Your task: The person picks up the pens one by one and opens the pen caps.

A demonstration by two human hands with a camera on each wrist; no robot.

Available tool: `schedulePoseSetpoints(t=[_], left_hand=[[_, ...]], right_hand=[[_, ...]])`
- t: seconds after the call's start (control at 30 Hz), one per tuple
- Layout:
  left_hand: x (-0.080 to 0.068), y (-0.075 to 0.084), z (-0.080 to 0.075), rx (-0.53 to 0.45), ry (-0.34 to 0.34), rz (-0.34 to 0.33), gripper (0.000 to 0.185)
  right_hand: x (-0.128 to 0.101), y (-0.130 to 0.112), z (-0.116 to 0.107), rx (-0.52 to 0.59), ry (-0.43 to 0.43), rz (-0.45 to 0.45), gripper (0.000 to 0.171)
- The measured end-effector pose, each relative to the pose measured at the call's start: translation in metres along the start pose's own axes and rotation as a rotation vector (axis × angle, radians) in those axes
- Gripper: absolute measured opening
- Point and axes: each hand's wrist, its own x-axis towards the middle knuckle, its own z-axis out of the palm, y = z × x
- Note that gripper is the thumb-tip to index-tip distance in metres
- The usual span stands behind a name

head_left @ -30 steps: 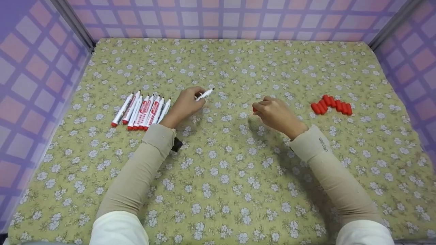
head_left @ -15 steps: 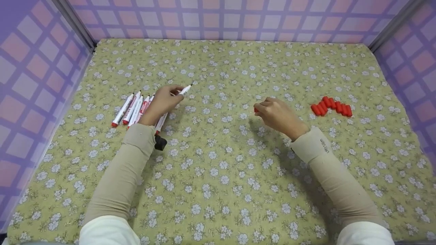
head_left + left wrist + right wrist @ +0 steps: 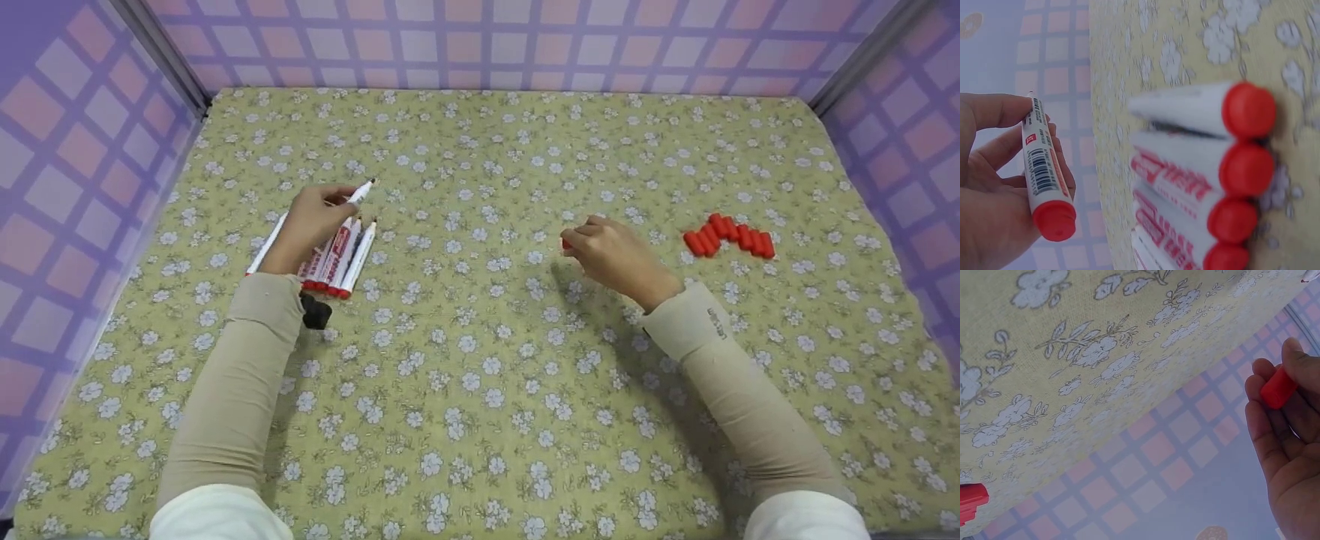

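Observation:
My left hand [image 3: 311,221] pinches an uncapped white marker [image 3: 1044,157] with a red end and a barcode on its barrel. It hovers over a row of similar uncapped markers [image 3: 356,259], hiding part of the row. In the left wrist view the red ends of several row markers [image 3: 1247,109] line up to the right of the held one. My right hand [image 3: 611,251] holds a red marker cap [image 3: 1279,388] between thumb and fingers, above the cloth right of centre.
Several red caps [image 3: 727,234] lie in a zigzag cluster at the right on the flowered tablecloth [image 3: 480,390]. Checkered panels [image 3: 510,45] close off the back and both sides of the table.
The left hand has moved left, carrying its marker from mid-table to over the marker row. The right hand stays nearly in place with the cap.

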Motion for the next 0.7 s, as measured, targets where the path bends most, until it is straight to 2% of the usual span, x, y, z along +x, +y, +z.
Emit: schedulePoseSetpoints(t=[0.53, 0.7], left_hand=[[-0.003, -0.040, -0.035, -0.074, 0.050, -0.075, 0.049], [-0.007, -0.052, -0.044, -0.048, 0.066, -0.074, 0.049]], right_hand=[[-0.002, 0.000, -0.001, -0.007, -0.032, 0.012, 0.011], [-0.001, 0.000, -0.001, -0.011, -0.035, 0.007, 0.009]])
